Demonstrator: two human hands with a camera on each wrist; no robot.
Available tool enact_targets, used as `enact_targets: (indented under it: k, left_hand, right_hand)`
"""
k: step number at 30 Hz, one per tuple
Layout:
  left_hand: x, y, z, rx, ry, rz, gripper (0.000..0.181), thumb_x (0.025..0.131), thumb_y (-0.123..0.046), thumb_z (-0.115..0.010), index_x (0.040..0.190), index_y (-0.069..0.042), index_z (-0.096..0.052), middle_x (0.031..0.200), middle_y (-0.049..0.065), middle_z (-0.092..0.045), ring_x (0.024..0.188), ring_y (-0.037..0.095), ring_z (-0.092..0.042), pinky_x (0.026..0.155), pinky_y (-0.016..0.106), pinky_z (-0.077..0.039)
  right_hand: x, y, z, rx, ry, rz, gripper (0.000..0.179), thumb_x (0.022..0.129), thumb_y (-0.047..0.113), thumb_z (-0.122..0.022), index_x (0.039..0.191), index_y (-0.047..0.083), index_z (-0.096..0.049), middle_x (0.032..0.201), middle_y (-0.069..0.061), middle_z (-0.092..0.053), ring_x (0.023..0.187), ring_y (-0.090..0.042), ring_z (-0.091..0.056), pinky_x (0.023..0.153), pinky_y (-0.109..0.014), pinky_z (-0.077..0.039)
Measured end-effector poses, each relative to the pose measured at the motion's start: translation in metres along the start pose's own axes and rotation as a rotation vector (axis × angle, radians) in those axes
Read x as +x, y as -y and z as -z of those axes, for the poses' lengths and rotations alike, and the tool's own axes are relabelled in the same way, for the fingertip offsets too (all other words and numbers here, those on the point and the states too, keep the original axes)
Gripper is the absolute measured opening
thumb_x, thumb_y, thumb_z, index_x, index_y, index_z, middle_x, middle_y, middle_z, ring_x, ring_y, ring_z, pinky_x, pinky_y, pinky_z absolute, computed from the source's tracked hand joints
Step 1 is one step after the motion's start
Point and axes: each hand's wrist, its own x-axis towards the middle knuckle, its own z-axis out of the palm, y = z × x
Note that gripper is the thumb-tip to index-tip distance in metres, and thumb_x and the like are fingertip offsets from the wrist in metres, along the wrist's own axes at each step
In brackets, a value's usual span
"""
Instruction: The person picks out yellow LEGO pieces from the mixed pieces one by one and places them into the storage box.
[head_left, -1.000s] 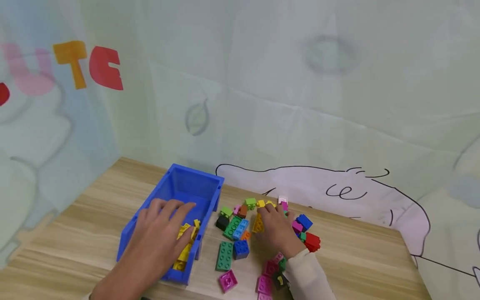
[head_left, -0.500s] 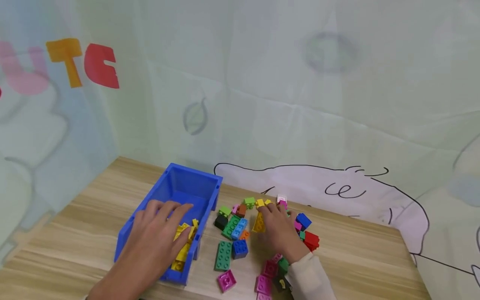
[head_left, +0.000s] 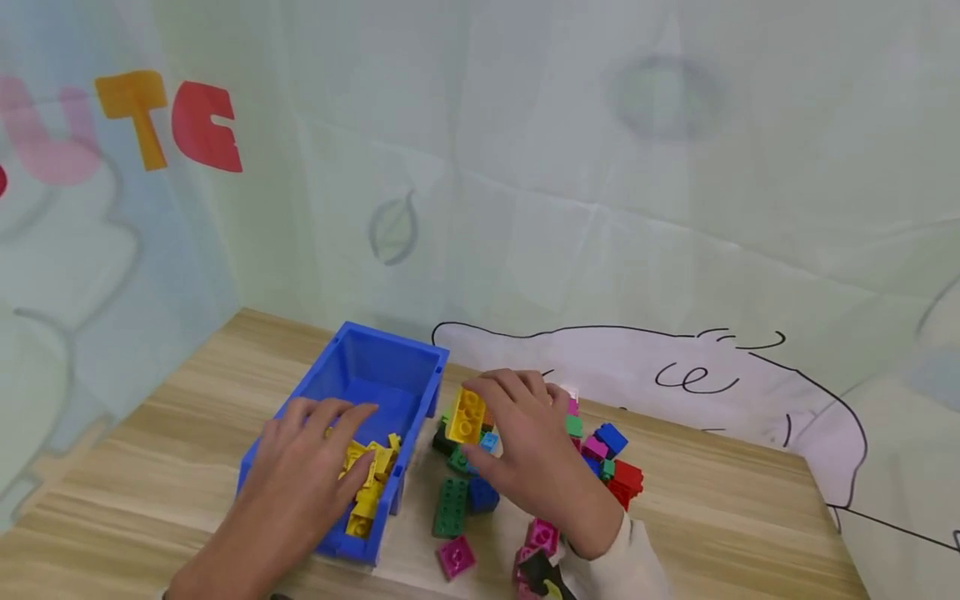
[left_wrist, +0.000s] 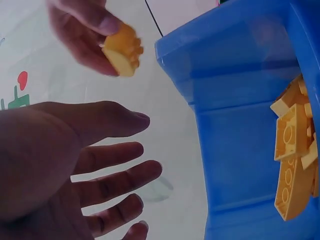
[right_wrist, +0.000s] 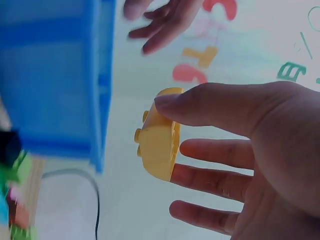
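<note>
My right hand [head_left: 536, 458] holds a yellow toy building brick [head_left: 466, 417] above the loose bricks, right of the blue bin [head_left: 393, 367]. In the right wrist view the thumb and fingers pinch this brick [right_wrist: 157, 140], its studs facing the bin. My left hand [head_left: 300, 479] hovers over the near left part of the bin, fingers relaxed and spread. Nothing is in its grasp in the left wrist view, where the palm and fingers [left_wrist: 117, 182] show. Several yellow bricks [head_left: 367, 502] lie in the bin, partly hidden by the left hand.
Mixed loose bricks cover the wooden table [head_left: 720, 508] right of the bin, among them a green brick [head_left: 451, 507], a pink brick [head_left: 456, 557], a blue brick [head_left: 611, 439] and a red brick [head_left: 626, 481]. A printed cloth [head_left: 540, 208] hangs behind the table.
My right hand has lifted the yellow brick from among the loose bricks and carried it left towards the bin. My left hand stays over the bin with little movement.
</note>
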Motion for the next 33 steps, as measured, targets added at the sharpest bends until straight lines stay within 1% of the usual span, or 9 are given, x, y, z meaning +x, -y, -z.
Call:
enact_targets:
  k: [5,13,18,22,25,28,29,31,33]
  left_hand:
    - [-0.003,0.006,0.005,0.008,-0.004,0.026,0.053,0.082,-0.024,-0.084,0.127,-0.005,-0.065,0.117,0.016,-0.063,0.105,0.038,-0.051,0.083,0.057,-0.043]
    - [-0.010,0.017,0.009,-0.021,-0.125,-0.016,0.053,0.077,-0.018,-0.086,0.123,-0.001,-0.066,0.113,0.016,-0.064,0.100,0.038,-0.051,0.074,0.052,-0.041]
    - [-0.013,0.020,0.011,-0.023,-0.111,-0.004,0.055,0.078,-0.020,-0.086,0.125,-0.003,-0.066,0.115,0.015,-0.064,0.101,0.036,-0.051,0.074,0.051,-0.041]
    - [-0.013,0.021,0.010,-0.030,-0.125,-0.027,0.053,0.078,-0.020,-0.083,0.126,-0.003,-0.066,0.114,0.016,-0.064,0.100,0.036,-0.051,0.072,0.050,-0.041]
    - [-0.013,0.022,0.009,-0.044,-0.156,-0.058,0.046,0.092,-0.035,-0.069,0.125,-0.003,-0.066,0.113,0.016,-0.064,0.099,0.037,-0.051,0.072,0.051,-0.041]
    - [-0.011,0.021,0.008,-0.052,-0.174,-0.076,0.056,0.102,-0.050,-0.046,0.125,-0.002,-0.066,0.112,0.016,-0.064,0.098,0.037,-0.051,0.072,0.052,-0.042]
    - [-0.011,0.020,0.009,-0.052,-0.173,-0.075,0.056,0.102,-0.050,-0.046,0.125,-0.003,-0.066,0.112,0.016,-0.064,0.098,0.037,-0.051,0.072,0.052,-0.041]
    - [-0.009,0.018,0.010,-0.048,-0.167,-0.068,0.050,0.099,-0.045,-0.057,0.125,-0.003,-0.066,0.112,0.016,-0.064,0.099,0.037,-0.051,0.072,0.051,-0.041]
    - [-0.008,0.016,0.011,-0.043,-0.149,-0.058,0.046,0.089,-0.031,-0.074,0.125,-0.003,-0.066,0.113,0.016,-0.064,0.100,0.037,-0.051,0.072,0.050,-0.041]
  right_hand:
    - [0.010,0.022,-0.002,0.052,0.008,0.049,0.061,0.086,0.032,-0.081,0.140,0.018,-0.056,0.140,0.000,-0.052,0.129,-0.024,-0.037,0.100,-0.061,-0.025]
    - [0.022,0.043,-0.026,0.133,0.036,0.115,0.057,0.088,0.031,-0.080,0.137,0.016,-0.057,0.137,0.001,-0.053,0.128,-0.024,-0.039,0.100,-0.056,-0.025]
    - [0.024,0.050,-0.044,0.115,0.077,0.133,0.058,0.088,0.033,-0.080,0.138,0.017,-0.057,0.135,0.003,-0.055,0.125,-0.023,-0.041,0.097,-0.058,-0.028]
    - [0.023,0.049,-0.051,0.108,0.089,0.134,0.058,0.087,0.032,-0.081,0.137,0.018,-0.057,0.133,0.003,-0.056,0.122,-0.023,-0.043,0.095,-0.056,-0.030]
    - [0.020,0.047,-0.054,0.107,0.094,0.135,0.060,0.086,0.031,-0.082,0.138,0.018,-0.055,0.134,0.003,-0.056,0.122,-0.023,-0.043,0.094,-0.054,-0.030]
    - [0.018,0.045,-0.053,0.113,0.090,0.123,0.062,0.085,0.031,-0.083,0.139,0.018,-0.054,0.135,0.003,-0.055,0.123,-0.022,-0.042,0.095,-0.056,-0.028]
    - [0.016,0.044,-0.051,0.117,0.088,0.117,0.063,0.085,0.031,-0.083,0.139,0.018,-0.054,0.136,0.003,-0.054,0.124,-0.022,-0.041,0.096,-0.057,-0.027]
    - [0.014,0.042,-0.046,0.130,0.088,0.101,0.063,0.085,0.032,-0.082,0.140,0.019,-0.054,0.138,0.003,-0.053,0.126,-0.022,-0.039,0.097,-0.059,-0.025]
    - [0.011,0.039,-0.039,0.138,0.089,0.085,0.063,0.086,0.031,-0.082,0.141,0.019,-0.053,0.140,0.003,-0.052,0.128,-0.023,-0.038,0.099,-0.060,-0.024]
